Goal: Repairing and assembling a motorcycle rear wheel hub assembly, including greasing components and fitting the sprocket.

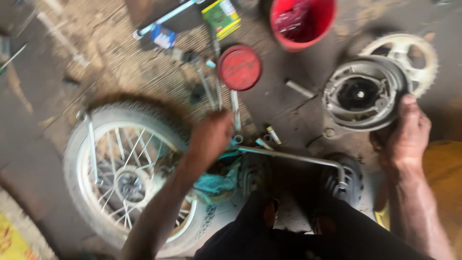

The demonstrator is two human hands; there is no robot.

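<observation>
The right hand (403, 135) grips the lower edge of a round brake plate (362, 94), fingers clamped on its rim, just in front of a sprocket (409, 55). The left hand (211, 137) reaches toward spanners (216, 91) on the ground; its grip cannot be told through blur. A red lid (239, 67) and red bucket (302, 21) lie beyond. A spoked wheel (125, 173) lies left, a bent bar (293, 158) between the hands.

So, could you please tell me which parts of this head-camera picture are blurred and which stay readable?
In the head view, motion blur smears the left hand and the grey spoked wheel with its tyre; the round grey metal brake plate held by the right hand is sharper; the red plastic bucket looks soft; lighting is dim and even, without glare.
</observation>
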